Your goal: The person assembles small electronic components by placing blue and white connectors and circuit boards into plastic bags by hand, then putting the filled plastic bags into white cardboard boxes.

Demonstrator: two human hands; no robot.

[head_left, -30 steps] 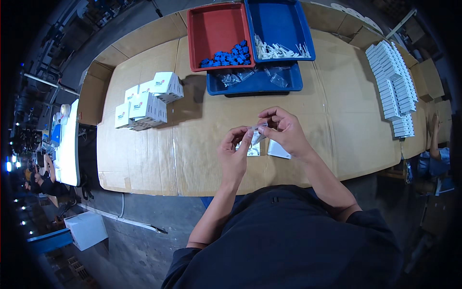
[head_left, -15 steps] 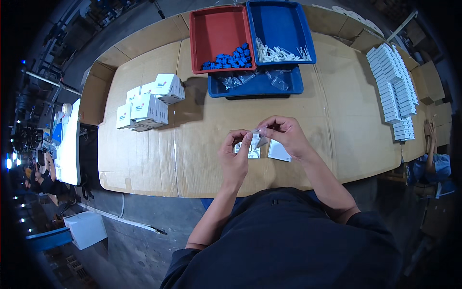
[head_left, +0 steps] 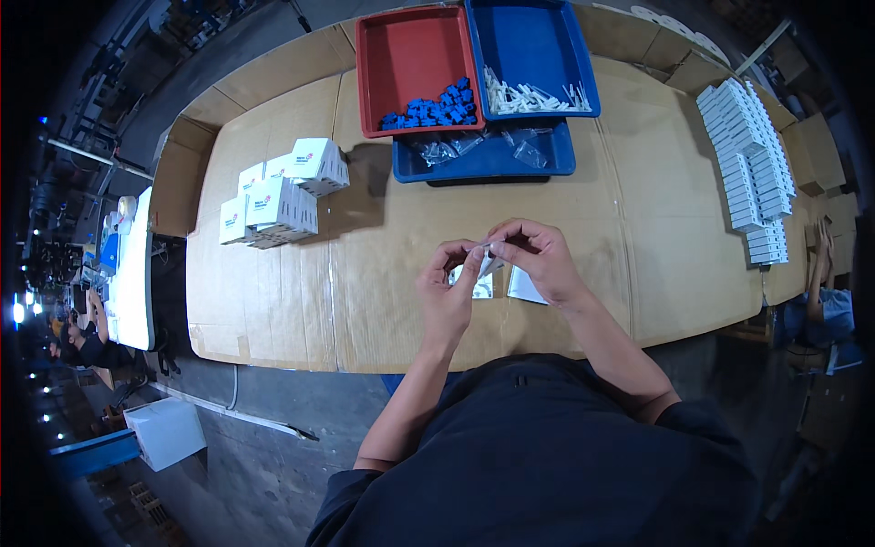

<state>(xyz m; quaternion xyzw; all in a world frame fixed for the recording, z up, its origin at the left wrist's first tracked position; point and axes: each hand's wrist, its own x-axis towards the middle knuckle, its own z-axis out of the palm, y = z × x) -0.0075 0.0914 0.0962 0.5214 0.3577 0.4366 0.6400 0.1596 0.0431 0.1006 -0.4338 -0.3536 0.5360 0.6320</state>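
Where both hands (head_left: 497, 264) pinch it, the clear bag (head_left: 483, 264) lies crosswise.

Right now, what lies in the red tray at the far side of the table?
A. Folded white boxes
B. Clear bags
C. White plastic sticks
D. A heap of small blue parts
D: the red tray holds a heap of small blue parts along its near edge, while the white sticks lie in the blue tray beside it.
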